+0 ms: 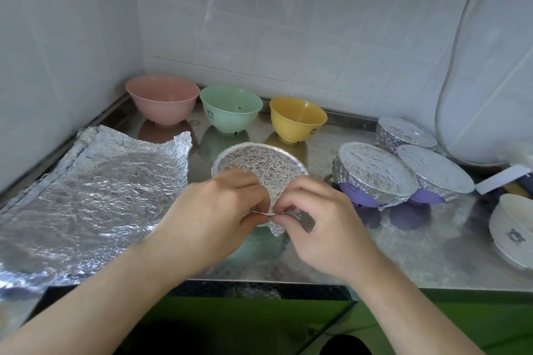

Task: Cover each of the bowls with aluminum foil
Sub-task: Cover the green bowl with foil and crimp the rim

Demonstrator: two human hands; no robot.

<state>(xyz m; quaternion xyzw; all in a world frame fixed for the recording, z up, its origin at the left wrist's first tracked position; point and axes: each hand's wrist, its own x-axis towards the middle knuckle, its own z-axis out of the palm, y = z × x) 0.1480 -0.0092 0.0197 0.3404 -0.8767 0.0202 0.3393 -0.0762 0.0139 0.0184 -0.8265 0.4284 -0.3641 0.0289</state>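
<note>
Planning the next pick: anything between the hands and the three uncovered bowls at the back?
Yes. The foil-covered bowl that both the left hand and the right hand are crimping sits directly in front of the green bowl. The pink bowl and the yellow bowl have open approaches to either side.

foil-wrapped bowl (pixel 259 164): near side hidden behind both hands
white bowl (pixel 510 230): cut off at the desk's right edge
foil sheets (pixel 86 196): left part out of picture
</note>
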